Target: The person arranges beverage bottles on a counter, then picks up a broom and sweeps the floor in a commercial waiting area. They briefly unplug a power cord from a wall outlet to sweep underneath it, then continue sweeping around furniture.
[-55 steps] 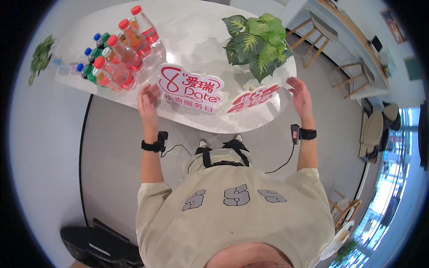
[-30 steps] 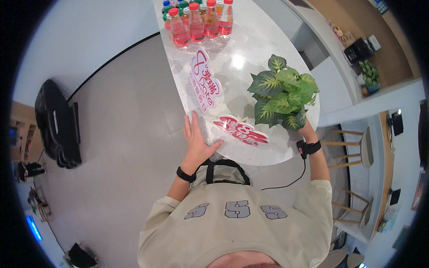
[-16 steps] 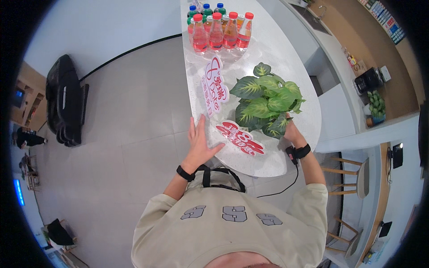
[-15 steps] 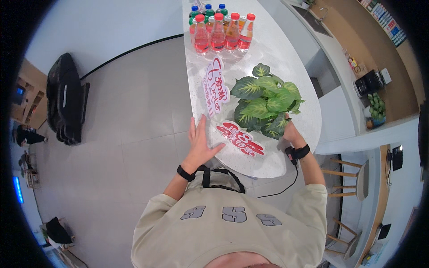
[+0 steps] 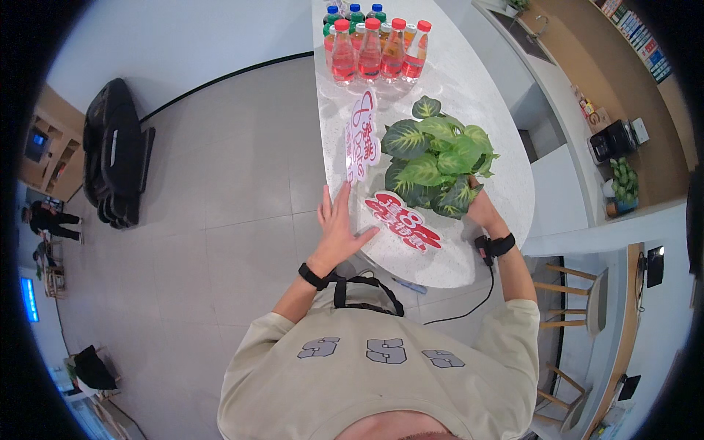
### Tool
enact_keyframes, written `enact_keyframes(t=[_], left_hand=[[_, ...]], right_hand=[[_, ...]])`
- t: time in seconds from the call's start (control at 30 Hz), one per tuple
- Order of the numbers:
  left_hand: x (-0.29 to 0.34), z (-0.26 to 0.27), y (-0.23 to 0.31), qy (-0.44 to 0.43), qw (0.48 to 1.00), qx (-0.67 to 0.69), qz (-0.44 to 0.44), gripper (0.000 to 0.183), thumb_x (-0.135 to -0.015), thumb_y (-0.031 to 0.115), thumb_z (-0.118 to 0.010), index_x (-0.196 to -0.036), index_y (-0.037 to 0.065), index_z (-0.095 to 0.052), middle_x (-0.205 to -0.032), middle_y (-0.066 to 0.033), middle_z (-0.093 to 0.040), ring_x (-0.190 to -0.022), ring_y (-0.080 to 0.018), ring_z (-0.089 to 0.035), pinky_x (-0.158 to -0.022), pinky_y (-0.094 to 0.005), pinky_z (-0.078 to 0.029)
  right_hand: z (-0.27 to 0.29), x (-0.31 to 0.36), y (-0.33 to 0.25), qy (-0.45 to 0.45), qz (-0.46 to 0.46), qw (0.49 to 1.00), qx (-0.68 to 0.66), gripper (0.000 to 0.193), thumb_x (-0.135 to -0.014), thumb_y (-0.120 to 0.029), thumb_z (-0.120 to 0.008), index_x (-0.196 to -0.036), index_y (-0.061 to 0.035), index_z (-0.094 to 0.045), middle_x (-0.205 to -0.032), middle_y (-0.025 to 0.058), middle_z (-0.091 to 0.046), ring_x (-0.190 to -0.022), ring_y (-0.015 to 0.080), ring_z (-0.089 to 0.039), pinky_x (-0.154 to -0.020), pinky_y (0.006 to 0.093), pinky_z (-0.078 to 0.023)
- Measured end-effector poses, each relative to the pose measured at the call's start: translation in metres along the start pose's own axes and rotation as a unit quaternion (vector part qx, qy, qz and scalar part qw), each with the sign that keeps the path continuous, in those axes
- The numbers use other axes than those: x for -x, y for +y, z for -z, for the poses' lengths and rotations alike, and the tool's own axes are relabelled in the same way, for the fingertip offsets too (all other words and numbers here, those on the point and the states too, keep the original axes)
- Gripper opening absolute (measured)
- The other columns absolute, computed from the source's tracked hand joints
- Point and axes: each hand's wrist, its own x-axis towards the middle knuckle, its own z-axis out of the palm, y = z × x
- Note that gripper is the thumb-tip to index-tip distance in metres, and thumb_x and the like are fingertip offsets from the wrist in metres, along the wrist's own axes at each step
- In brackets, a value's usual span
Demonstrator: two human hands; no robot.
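Note:
My right hand [image 5: 482, 209] reaches in at the right side of a leafy green plant [image 5: 433, 158] and grips it low down. The leaves cover most of those fingers and hide the plant's base. At the counter's left edge, my left hand [image 5: 339, 231] is open with fingers spread and holds nothing. Just right of its thumb, a red-and-white cut-out sign [image 5: 403, 221] lies on the white speckled counter [image 5: 456, 260]. A pink-and-white cut-out sign [image 5: 362, 138] is beyond my left fingertips, left of the plant.
Several red-capped bottles of pink and amber drink [image 5: 370, 55] stand at the counter's far end, with blue-capped bottles [image 5: 355, 13] behind. A cable [image 5: 480, 301] hangs from my right wrist. Wooden-legged chairs [image 5: 587, 301] are at right, a black massage chair [image 5: 114, 154] at left.
The plant has shifted slightly left against the counter, my right hand staying with it. The view has shifted a little. My left hand stays open by the edge.

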Motion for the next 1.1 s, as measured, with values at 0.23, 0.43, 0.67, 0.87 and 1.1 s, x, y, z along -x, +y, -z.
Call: enact_keyframes(t=[0.23, 0.43, 0.67, 0.87, 1.1], left_hand=[[-0.003, -0.002, -0.005, 0.019, 0.999, 0.018, -0.024, 0.105, -0.072, 0.047, -0.074, -0.145, -0.001, -0.016, -0.149, -0.0211, -0.022, -0.138, -0.0473, -0.006, -0.106, -0.0619, -0.010], [0.005, 0.009, -0.019, -0.004, 0.999, 0.038, -0.003, 0.101, -0.077, 0.044, -0.069, -0.147, 0.001, -0.010, -0.150, -0.0225, -0.018, -0.139, -0.0459, -0.011, -0.110, -0.0561, -0.012], [0.040, 0.067, -0.065, 0.019, 0.993, 0.116, 0.010, 0.079, -0.090, 0.031, -0.058, -0.146, 0.000, -0.013, -0.149, -0.0234, -0.021, -0.139, -0.0381, -0.020, -0.112, -0.0479, -0.018], [0.082, 0.127, -0.112, 0.047, 0.960, 0.264, 0.075, 0.058, -0.095, 0.024, -0.053, -0.140, -0.002, -0.028, -0.137, -0.0229, -0.041, -0.129, -0.0325, -0.040, -0.105, -0.0401, -0.033], [0.150, 0.216, -0.199, 0.062, 0.906, 0.390, 0.155, 0.038, -0.097, 0.020, -0.049, -0.130, 0.002, -0.043, -0.118, -0.0141, -0.058, -0.107, -0.0202, -0.057, -0.092, -0.0339, -0.045]], right_hand=[[0.022, 0.036, 0.010, 0.052, 0.022, 0.995, 0.082, 0.070, -0.081, -0.010, -0.067, -0.140, -0.0059, -0.031, -0.126, 0.0127, -0.052, -0.120, 0.0222, -0.048, -0.099, 0.0347, -0.039], [0.002, 0.104, -0.011, 0.381, -0.030, 0.920, 0.088, 0.034, -0.092, -0.009, -0.054, -0.124, 0.0012, -0.051, -0.106, 0.0126, -0.061, -0.098, 0.0191, -0.058, -0.088, 0.0309, -0.045], [-0.110, 0.142, -0.108, 0.416, 0.095, 0.868, -0.253, 0.022, -0.098, -0.021, -0.045, -0.089, -0.0023, -0.051, -0.067, 0.0041, -0.046, -0.062, 0.0123, -0.044, -0.057, 0.0247, -0.037], [-0.235, 0.076, -0.165, 0.219, 0.077, 0.903, -0.360, 0.024, -0.096, -0.023, -0.047, -0.086, -0.0013, -0.049, -0.066, 0.0049, -0.046, -0.059, 0.0135, -0.044, -0.053, 0.0255, -0.036], [-0.354, -0.005, -0.211, 0.082, 0.055, 0.906, -0.411, 0.022, -0.096, -0.020, -0.047, -0.085, -0.0002, -0.048, -0.068, 0.0058, -0.047, -0.060, 0.0135, -0.045, -0.055, 0.0259, -0.037]])
